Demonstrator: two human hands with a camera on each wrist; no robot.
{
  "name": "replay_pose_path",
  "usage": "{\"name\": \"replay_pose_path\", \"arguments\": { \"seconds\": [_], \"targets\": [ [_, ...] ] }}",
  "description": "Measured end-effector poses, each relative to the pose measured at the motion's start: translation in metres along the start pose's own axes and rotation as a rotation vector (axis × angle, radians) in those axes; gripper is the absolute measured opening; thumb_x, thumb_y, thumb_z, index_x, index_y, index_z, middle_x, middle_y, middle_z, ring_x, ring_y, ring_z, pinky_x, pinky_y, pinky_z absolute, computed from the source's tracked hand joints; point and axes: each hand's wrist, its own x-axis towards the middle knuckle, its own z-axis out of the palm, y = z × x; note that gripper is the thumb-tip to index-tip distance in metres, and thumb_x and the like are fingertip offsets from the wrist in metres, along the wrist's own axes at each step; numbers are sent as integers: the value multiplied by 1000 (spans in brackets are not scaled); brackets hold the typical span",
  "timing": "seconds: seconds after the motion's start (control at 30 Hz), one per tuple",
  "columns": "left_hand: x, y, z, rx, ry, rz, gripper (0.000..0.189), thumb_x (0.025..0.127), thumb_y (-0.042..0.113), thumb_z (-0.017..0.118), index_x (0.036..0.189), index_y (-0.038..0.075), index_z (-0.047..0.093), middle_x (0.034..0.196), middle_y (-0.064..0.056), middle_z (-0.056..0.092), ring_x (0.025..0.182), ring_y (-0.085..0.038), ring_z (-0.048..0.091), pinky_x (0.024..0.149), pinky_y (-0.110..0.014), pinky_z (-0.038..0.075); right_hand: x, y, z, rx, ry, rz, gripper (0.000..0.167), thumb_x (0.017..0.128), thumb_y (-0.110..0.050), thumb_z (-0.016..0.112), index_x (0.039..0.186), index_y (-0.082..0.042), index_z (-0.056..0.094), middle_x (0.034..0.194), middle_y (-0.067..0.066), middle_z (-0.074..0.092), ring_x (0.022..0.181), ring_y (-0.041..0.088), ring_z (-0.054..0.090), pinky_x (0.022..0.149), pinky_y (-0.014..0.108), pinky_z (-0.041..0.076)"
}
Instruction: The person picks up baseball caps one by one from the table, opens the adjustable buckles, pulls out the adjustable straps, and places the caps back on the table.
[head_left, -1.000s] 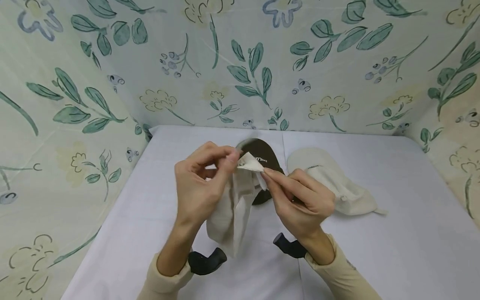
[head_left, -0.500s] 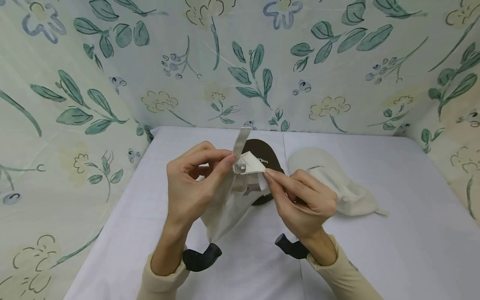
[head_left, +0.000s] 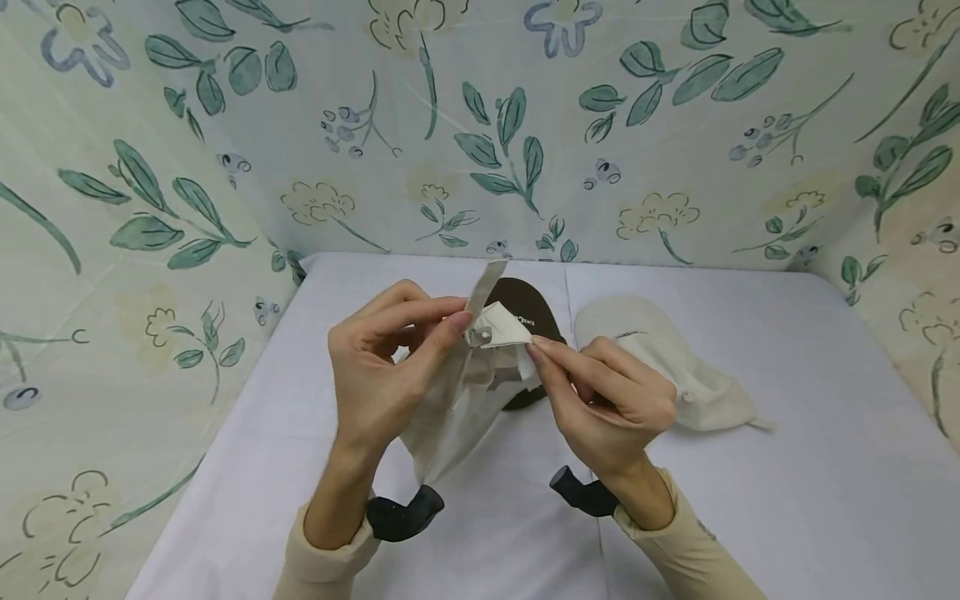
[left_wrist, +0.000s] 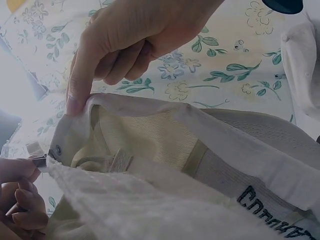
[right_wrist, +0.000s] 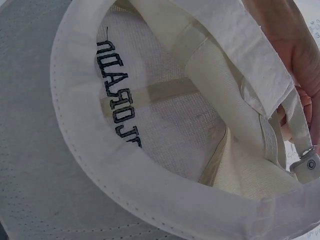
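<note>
A cream baseball cap point(head_left: 450, 429) hangs between my two hands above the table. Its lettering point(right_wrist: 117, 92) shows inside the crown in the right wrist view. My left hand point(head_left: 386, 362) pinches the back strap point(head_left: 486, 287) beside a small metal buckle point(head_left: 480, 337), the strap's free end sticking up. With thumb and forefinger my right hand point(head_left: 607, 396) pinches the cap's edge at the back opening. In the left wrist view a snap stud point(left_wrist: 58, 149) shows near the pinched edge. My left fingers hide part of the strap.
Behind the held cap lies a dark brown cap point(head_left: 528, 308), partly hidden. A second cream cap point(head_left: 637, 333) lies to its right on the white tablecloth point(head_left: 810, 467). Floral fabric point(head_left: 420, 167) hangs around the table.
One second ago the strap's free end was not standing up; it now rises above my left fingers and the buckle shows. My left hand has shifted slightly left, and the cap's lower part has swung left.
</note>
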Motion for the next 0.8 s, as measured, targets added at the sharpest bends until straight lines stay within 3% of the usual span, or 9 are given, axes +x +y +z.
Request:
{"name": "replay_pose_path", "arguments": {
  "seconds": [0.8],
  "targets": [
    [-1,2,1,25,-12,57,14,82,-9,80,93,-1,82,68,-4,56,58,-10,42,49,-21,33,0,2,0,5,24,26,17,79,-3,87,74,10,78,47,-1,30,47,5,23,50,12,18]
  ]
}}
